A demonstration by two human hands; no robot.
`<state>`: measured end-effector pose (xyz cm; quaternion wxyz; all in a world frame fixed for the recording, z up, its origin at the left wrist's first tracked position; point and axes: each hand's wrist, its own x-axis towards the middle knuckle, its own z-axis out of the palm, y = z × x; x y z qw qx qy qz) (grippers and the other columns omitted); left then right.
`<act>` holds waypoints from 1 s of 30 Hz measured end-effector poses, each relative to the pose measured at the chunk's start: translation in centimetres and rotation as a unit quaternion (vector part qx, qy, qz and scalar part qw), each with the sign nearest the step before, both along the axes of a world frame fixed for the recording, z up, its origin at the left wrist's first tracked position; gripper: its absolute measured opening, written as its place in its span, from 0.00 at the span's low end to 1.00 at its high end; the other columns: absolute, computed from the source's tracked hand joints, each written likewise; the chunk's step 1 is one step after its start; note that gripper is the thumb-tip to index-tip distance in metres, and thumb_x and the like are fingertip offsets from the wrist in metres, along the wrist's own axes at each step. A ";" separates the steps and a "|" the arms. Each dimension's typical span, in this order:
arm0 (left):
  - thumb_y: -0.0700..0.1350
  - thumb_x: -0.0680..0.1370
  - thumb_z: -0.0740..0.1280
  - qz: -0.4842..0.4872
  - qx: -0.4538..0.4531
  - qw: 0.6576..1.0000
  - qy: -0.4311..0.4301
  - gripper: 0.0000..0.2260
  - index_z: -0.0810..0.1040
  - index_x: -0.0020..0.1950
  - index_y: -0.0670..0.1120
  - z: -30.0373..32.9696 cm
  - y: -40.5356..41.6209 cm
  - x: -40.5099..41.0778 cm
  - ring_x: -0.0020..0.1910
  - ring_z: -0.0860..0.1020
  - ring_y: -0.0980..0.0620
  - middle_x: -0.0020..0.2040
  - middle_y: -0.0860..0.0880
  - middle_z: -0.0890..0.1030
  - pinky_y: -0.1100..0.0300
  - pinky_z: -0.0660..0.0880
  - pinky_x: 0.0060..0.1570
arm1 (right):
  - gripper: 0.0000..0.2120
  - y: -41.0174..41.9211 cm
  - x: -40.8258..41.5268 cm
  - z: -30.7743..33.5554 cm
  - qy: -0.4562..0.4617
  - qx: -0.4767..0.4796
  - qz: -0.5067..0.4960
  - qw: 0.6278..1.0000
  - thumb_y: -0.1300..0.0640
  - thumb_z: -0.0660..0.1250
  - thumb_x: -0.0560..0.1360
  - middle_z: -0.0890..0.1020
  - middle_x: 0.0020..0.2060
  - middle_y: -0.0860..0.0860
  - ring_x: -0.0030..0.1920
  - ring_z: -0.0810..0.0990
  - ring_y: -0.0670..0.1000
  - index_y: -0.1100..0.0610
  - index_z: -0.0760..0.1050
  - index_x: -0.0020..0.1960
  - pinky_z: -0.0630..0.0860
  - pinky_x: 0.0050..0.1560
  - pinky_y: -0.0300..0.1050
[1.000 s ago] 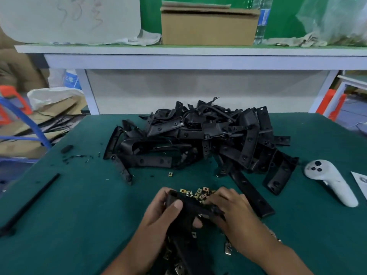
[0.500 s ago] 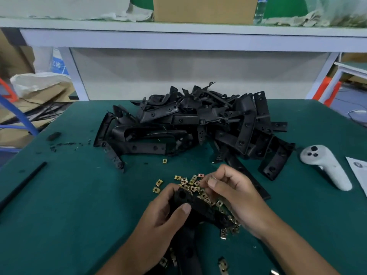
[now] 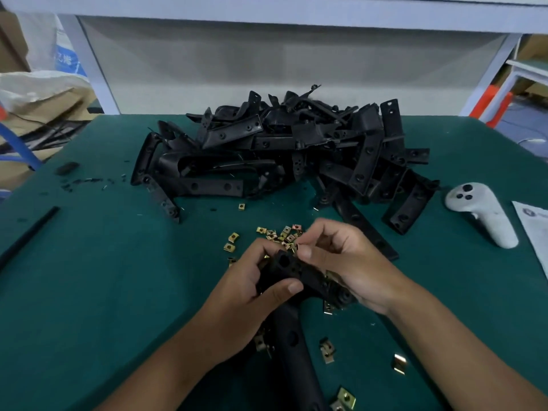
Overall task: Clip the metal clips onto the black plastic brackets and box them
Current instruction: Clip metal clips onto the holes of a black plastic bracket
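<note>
A black plastic bracket [image 3: 292, 272] is gripped near its top end by the left hand [image 3: 255, 287], thumb curled over it. The right hand [image 3: 347, 262] is placed just beside that end, fingers curled; whether a clip is pinched cannot be told. Brass-coloured metal clips [image 3: 281, 234] are scattered on the green table [image 3: 103, 277] around both hands. Behind them a pile of brackets [image 3: 281, 149] is seen. At the right a white controller [image 3: 482, 213] and a paper sheet [image 3: 533, 229] are lying; the print is not readable.

The left hand [image 3: 252, 289] covers part of the held black bracket [image 3: 292, 269]. Whether the right hand's [image 3: 347, 262] curled fingertips pinch a clip cannot be told. The paper sheet [image 3: 533, 229] is cut off at the right edge.
</note>
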<state>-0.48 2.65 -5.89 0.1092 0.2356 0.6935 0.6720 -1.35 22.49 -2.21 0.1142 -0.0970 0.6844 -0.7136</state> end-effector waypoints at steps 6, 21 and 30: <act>0.65 0.75 0.71 0.005 -0.004 1.000 0.015 0.12 0.75 0.51 0.61 0.0 0.0 0.1 0.41 0.78 0.61 0.42 0.61 0.80 0.68 0.74 0.40 | 0.06 -0.1 0.3 0.4 -0.042 -0.028 0.013 0.999 0.49 0.78 0.68 0.82 0.37 0.46 0.37 0.79 0.43 0.48 0.83 0.39 0.74 0.39 0.35; 0.64 0.74 0.72 0.003 -0.020 1.000 0.019 0.14 0.75 0.53 0.60 0.0 -0.1 0.2 0.44 0.81 0.56 0.45 0.56 0.83 0.58 0.80 0.43 | 0.08 -0.8 0.9 1.1 -0.067 -0.014 -0.026 0.997 0.48 0.78 0.64 0.84 0.33 0.46 0.35 0.82 0.41 0.50 0.82 0.33 0.76 0.38 0.31; 0.65 0.74 0.71 0.006 -0.027 0.999 0.018 0.15 0.74 0.53 0.59 -0.1 -0.1 0.0 0.43 0.82 0.49 0.45 0.52 0.83 0.41 0.80 0.45 | 0.12 -1.3 1.4 1.2 -0.142 -0.039 -0.034 0.989 0.47 0.76 0.69 0.82 0.32 0.48 0.33 0.82 0.46 0.50 0.78 0.31 0.78 0.34 0.37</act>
